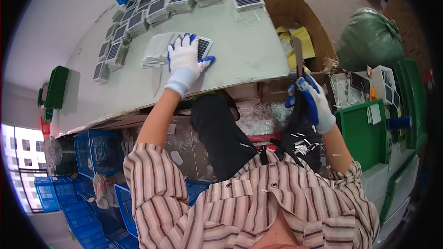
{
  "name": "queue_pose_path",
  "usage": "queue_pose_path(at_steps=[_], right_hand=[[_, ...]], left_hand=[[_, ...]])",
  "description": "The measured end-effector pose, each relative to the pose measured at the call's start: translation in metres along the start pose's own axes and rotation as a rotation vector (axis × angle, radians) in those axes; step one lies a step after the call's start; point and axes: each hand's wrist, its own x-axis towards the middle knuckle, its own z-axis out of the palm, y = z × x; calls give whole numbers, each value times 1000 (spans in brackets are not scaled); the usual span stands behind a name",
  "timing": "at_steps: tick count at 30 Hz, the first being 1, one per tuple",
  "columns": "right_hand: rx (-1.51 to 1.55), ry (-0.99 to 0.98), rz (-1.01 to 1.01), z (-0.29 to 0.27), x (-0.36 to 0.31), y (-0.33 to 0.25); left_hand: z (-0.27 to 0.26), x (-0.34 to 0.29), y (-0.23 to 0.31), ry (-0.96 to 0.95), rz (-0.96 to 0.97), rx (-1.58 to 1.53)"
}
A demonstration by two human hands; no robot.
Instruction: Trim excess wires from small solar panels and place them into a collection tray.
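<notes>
Left hand (186, 60): lying palm down on the table (251, 57), near its front edge, fingers spread and not closed around anything we can see. It covers much of the dark panel (206, 45) under it, so we can't make out the panel's far outline or how hard the palm bears on it. Right hand (316, 99): just off the table's front edge toward the right, fingers wrapped round the dark handle of a flat-bladed tool (298, 50). Handle is mostly lost in the glove and against the dark trousers; blade points away past the table's right end. We can't tell how sharp it is.

Panel: on the table, thin, flat, near-black with fine pale parallel lines and a white border; only the part right of the hand shows. White pieces (156, 48) overlap in a fanned pile on the table left of the hand; their lower layers are hidden, so we get no count. Stacks of panels (159, 11) in the same dark, lined look run along the table's far left side, topmost ones cut by the picture's edge. Carton (318, 30) beside the table's right end: contents partly hidden.
</notes>
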Motion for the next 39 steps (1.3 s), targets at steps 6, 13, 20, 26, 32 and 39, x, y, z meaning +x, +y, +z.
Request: queue_pose_path(at_steps=[6, 13, 20, 26, 32, 39], right_hand=[[127, -48, 14, -23, 2, 18], [214, -18, -48, -52, 11, 35], [42, -20, -184, -61, 21, 50], [-7, -21, -208, -67, 24, 50], [59, -20, -194, -68, 26, 50], [180, -24, -61, -68, 48, 59]], left_hand=[[-14, 17, 3, -59, 196, -84], [-43, 16, 43, 208, 169, -182], [-11, -32, 142, 321, 600, -376], [-3, 3, 165, 365, 329, -511], [5, 4, 169, 391, 240, -436], [2, -7, 176, 316, 217, -573]])
